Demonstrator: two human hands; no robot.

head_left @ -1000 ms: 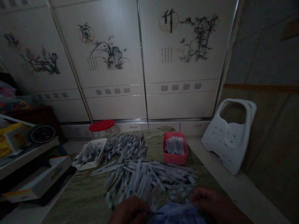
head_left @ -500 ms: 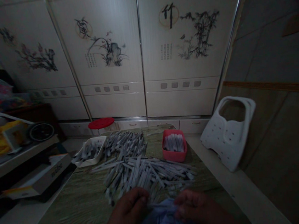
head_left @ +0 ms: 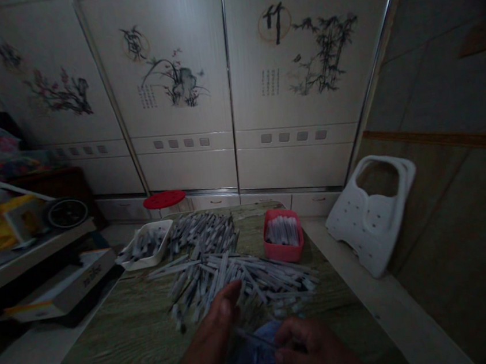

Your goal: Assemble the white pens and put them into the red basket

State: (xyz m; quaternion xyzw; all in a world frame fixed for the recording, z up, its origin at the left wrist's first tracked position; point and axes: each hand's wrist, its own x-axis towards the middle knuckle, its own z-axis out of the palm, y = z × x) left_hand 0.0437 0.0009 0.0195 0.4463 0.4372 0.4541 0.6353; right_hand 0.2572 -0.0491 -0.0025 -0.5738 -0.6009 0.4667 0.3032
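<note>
Dim room; wood-grained table (head_left: 112,346) across lower frame. Right hand (head_left: 306,343) pinches a pen-like tube (head_left: 258,339), bottom centre; left hand (head_left: 217,324) loosely open near its far end — one-sided pinch, so tube might slip.

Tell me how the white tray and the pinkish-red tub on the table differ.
Place: the white tray sits toward the left of the table, the pinkish-red tub toward the right.
Shape: the tray looks shallower and wider; the tub looks deeper, with higher walls.
Contents: the tray's lie loosely, some over its edge; the tub's are lined up side by side.
Shared: both hold slim, pale, pen-like pieces.
</note>
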